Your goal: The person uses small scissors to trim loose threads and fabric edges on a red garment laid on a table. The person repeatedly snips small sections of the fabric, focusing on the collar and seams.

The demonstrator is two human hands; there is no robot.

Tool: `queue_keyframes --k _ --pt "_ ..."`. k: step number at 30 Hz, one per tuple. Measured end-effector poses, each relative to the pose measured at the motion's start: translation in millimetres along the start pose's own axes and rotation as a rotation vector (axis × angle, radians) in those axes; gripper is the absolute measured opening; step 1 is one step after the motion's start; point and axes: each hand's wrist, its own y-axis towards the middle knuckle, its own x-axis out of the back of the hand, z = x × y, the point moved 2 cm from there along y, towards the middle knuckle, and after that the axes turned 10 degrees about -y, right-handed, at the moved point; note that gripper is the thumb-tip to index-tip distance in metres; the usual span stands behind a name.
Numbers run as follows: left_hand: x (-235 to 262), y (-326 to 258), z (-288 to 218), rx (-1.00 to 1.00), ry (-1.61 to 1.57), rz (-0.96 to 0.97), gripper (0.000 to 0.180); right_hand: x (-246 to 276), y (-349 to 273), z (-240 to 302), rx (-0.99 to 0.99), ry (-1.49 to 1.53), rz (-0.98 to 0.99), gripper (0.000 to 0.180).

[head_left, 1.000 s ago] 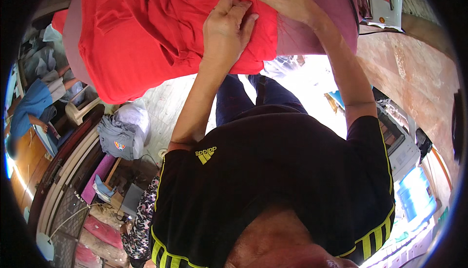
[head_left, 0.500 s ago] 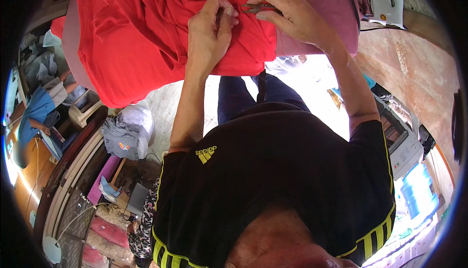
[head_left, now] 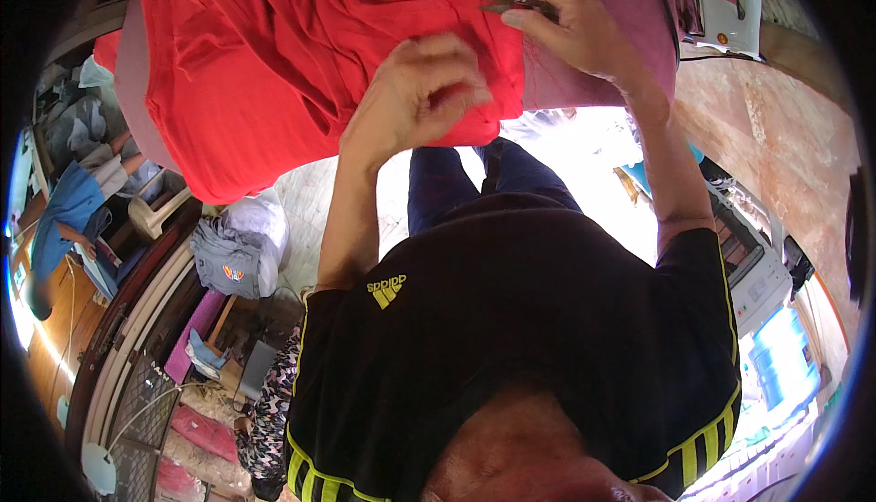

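The red garment (head_left: 301, 55) is a soft, matt knit cloth, creased into loose folds. It lies on a padded board (head_left: 620, 46) covered in dull pink fabric, faintly worn. The small snips (head_left: 516, 2) in the right hand (head_left: 566, 18) look like dark metal with a slight sheen. The black shirt (head_left: 520, 338) is smooth, matt jersey with yellow trim.

Bright daylight blows out the floor (head_left: 584, 151) at centre — colours stay vivid, focus fairly sharp — while fisheye bending and black vignette frame the rim.
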Motion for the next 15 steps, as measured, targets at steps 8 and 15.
queue_keyframes --k 8,15 --pt "29.5 20.6 5.0 0.089 0.792 -0.162 0.034 -3.2 36.4 8.8 0.082 -0.172 -0.031 0.032" --pt "25.0 1.0 14.0 0.014 0.568 -0.245 0.018 1.8 41.4 6.3 0.191 -0.307 0.140 0.013"
